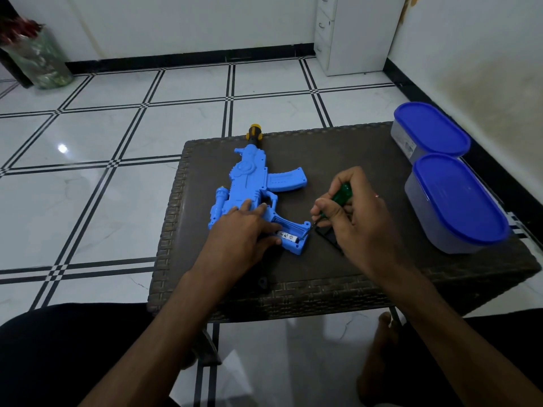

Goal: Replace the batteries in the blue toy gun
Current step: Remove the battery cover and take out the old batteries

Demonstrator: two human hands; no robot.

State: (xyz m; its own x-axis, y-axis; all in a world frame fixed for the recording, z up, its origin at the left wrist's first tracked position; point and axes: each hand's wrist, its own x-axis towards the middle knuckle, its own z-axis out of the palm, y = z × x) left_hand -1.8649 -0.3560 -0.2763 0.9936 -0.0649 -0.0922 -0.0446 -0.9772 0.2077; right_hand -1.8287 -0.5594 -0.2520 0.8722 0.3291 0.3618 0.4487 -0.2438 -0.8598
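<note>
Dark-clothed knees [58,348] fill the near corners, and a bare foot [379,356] rests on the floor under the table's near edge. Beyond them the blue toy gun [249,186] lies flat on the left part of the dark woven table [293,289], its yellow-and-black muzzle [255,133] pointing to the far edge and its grip toward the near side. The battery compartment [289,230] in the grip is uncovered, with one battery [289,237] showing inside it, label up.

The left hand [241,230] lies on the gun's grip and body, fingers straight and spread, pressing it to the table. The right hand [349,207] has its fingers curled around a green-handled screwdriver [340,195]; the tool's tip comes down at the right edge of the open compartment. Whether the tip touches the battery or only the plastic cannot be told.

Just right of the grip, partly under the right hand, a flat dark piece [329,236] lies on the table.

On the table's right side two clear containers with blue lids stand just beside each other, one nearer [458,201] and one farther [430,127].

Around the table the floor [117,127] is white tile with black lines. A white drawer unit [346,33] stands against the far wall, and a glass vase [41,57] is at the far left.
</note>
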